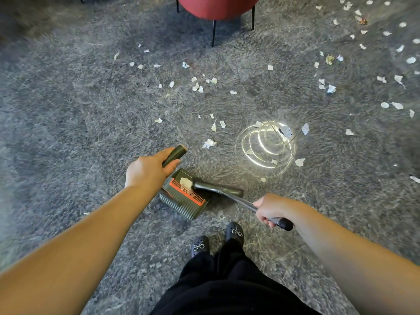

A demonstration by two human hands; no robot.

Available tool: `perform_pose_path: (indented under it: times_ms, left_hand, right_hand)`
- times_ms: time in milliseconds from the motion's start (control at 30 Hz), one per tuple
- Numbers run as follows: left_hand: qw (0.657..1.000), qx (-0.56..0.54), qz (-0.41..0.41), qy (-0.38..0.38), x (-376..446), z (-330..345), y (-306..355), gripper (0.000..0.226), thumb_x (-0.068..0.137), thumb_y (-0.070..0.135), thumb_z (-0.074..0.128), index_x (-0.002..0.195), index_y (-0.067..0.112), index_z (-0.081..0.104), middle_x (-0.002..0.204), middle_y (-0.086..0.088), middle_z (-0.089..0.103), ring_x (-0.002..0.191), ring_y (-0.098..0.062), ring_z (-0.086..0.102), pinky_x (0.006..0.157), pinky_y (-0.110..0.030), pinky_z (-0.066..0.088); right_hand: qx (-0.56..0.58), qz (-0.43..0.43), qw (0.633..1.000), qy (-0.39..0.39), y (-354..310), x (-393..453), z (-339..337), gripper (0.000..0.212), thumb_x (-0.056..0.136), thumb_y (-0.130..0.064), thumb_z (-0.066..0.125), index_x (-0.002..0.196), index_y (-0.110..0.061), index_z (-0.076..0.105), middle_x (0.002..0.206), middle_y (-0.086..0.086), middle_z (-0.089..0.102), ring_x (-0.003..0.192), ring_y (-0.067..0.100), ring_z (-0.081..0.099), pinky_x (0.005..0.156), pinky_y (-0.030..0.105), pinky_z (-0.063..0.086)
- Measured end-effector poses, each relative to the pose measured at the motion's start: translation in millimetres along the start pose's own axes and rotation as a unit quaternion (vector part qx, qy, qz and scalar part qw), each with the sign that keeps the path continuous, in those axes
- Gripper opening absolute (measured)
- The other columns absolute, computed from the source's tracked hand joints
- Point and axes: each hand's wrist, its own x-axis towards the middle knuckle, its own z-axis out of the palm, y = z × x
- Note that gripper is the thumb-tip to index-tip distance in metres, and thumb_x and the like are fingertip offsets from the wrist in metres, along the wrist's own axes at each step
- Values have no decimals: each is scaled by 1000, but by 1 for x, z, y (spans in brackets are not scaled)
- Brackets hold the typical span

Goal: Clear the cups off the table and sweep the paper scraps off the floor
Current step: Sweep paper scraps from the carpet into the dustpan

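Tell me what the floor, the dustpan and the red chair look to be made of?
Floor: polished grey stone or stone-look tile, judging by its mottled veining and the ring-shaped lamp reflection.
Dustpan: likely moulded plastic, matt dark green with ribbed sides and an orange comb strip.
Red chair: seat seems upholstered in matt fabric, though blurred; its thin black legs look like metal.

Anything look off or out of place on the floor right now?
Yes: torn paper scraps litter the grey floor, thickest at upper right. One scrap sits on the dustpan. The bright rings look like reflected light, not a spill.
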Motion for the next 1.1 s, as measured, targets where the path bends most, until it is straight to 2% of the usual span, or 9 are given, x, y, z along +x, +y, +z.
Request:
perform_pose_path:
  times_ms: [100,233,400,533,700,867,967,1100]
  left_hand:
    - [1000,-8,-8,6,-1,-2,-2,48,95,59,39,140,44,40,88,-7,65,77,-30,62,60,-32,49]
    - [1000,-19,1,14,-1,-3,-12,45,94,60,40,136,46,44,84,-5,66,71,-27,63,58,-32,52]
    - [999,-27,-9,20,1,-4,-27,47,93,61,40,136,43,45,81,-4,65,68,-25,62,56,-32,53]
    - [998,-60,1,35,6,-7,-37,42,93,60,42,131,45,49,75,-5,64,65,-26,61,55,-32,51]
    - [997,-50,17,48,31,-14,-40,47,92,61,41,135,43,47,80,-7,65,69,-28,61,58,-34,52]
    - [997,-50,33,45,70,-27,-28,45,92,61,43,133,43,49,85,-8,68,73,-30,63,59,-34,51]
    - [998,-39,31,48,106,-37,-13,45,92,61,43,134,44,48,89,-7,68,77,-30,63,60,-32,49]
    - [999,-43,14,30,150,-52,8,45,92,60,44,135,46,47,86,-3,63,73,-25,59,60,-30,48]
  right_hand:
    - [74,-4,997,-4,3,-14,3,72,82,7,48,149,-15,33,80,11,62,44,13,47,44,20,41]
    - [115,-10,993,5,8,-29,6,72,84,9,48,150,-16,31,72,8,59,47,13,44,44,20,41]
    - [175,-6,985,15,8,-31,2,70,86,8,48,150,-16,31,75,11,59,46,14,43,43,21,40]
    - [215,-7,975,51,0,-29,1,69,85,9,49,148,-14,34,70,12,59,44,14,45,42,21,41]
    - [247,-15,964,96,-16,-20,-10,69,84,7,51,148,-11,33,65,12,59,38,14,48,39,20,41]
    - [307,-13,945,110,-27,1,-50,71,84,8,50,149,-9,29,61,12,58,36,15,48,39,19,39]
    - [309,-10,944,117,-37,19,-91,64,82,7,52,143,-5,39,57,13,57,40,18,49,40,20,39]
    - [276,-10,953,128,-54,36,-141,41,80,5,53,120,4,59,60,15,57,45,19,51,39,20,39]
